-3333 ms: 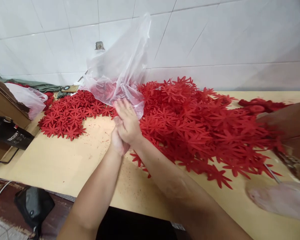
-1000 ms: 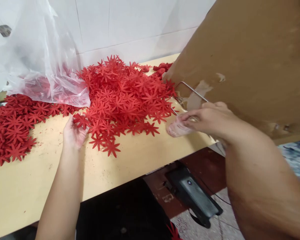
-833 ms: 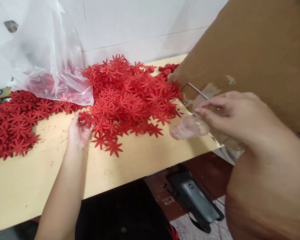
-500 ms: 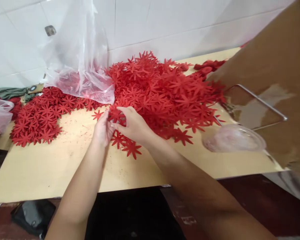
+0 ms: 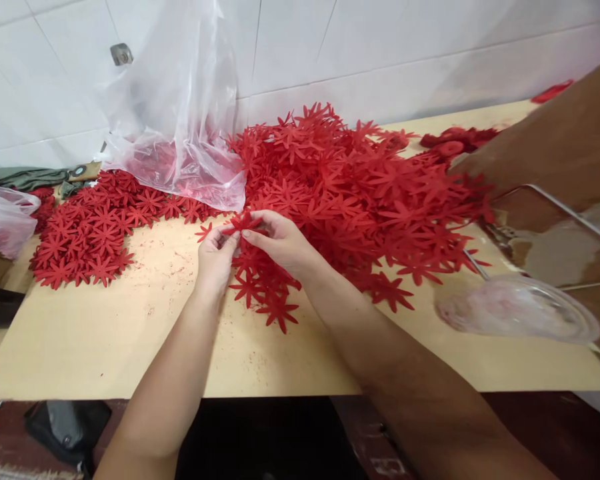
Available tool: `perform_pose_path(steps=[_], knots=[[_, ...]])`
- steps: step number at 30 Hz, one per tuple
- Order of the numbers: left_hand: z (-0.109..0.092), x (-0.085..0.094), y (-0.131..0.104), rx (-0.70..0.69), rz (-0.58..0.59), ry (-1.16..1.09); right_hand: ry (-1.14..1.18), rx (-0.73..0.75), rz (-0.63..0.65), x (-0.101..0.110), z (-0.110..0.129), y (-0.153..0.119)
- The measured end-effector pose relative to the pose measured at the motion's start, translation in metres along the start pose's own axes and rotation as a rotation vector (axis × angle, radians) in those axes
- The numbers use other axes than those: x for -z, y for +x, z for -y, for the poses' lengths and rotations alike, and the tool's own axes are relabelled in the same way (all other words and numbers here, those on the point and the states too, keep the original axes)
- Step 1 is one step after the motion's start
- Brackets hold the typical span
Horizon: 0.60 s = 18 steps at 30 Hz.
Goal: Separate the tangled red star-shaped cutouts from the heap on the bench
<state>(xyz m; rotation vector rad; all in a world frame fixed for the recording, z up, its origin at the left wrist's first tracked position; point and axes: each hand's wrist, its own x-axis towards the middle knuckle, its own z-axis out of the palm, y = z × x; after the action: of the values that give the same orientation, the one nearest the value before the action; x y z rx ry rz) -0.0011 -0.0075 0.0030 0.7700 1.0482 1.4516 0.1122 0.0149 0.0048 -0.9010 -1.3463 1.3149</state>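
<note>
Red star-shaped piece (image 5: 243, 222): grasped in a two-handed pinch, just above the table (image 5: 155, 347). The left hand (image 5: 214, 260) grips its near side between thumb and fingertips. The right hand (image 5: 285, 245) pinches the opposite side, its thumb tip close to the left thumb. Whether one layer or several are held cannot be determined.

Current step, as judged: fingertip handling of the piece at its middle. Further adjustment calls for a light, even pinch, with the narrow petals kept clear of neighbouring pieces, which could snag.

Directly beside the right hand, the large heap (image 5: 340, 200) of similar red pieces spreads along the table; one outlying piece (image 5: 279, 310) lies at its near edge. Behind the hands, a clear plastic bag (image 5: 180, 153) stands against the tiled wall (image 5: 305, 40). To the left, a smaller pile (image 5: 90, 233) of darker red pieces lies flat.

Outermost right: a transparent cup (image 5: 515, 308) lies on its side, near a bent metal rod (image 5: 575, 213) and brown cardboard (image 5: 555, 147).
</note>
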Motion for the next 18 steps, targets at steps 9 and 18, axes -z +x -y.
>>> perform_pose_path(steps=[9, 18], knots=[[-0.004, -0.004, -0.007, -0.108, -0.010, -0.003, 0.013, 0.073, -0.134, -0.003, -0.006, -0.008], [-0.001, -0.008, -0.012, -0.055, 0.134, -0.017, -0.257, 0.140, -0.125, -0.004, -0.002, -0.014]])
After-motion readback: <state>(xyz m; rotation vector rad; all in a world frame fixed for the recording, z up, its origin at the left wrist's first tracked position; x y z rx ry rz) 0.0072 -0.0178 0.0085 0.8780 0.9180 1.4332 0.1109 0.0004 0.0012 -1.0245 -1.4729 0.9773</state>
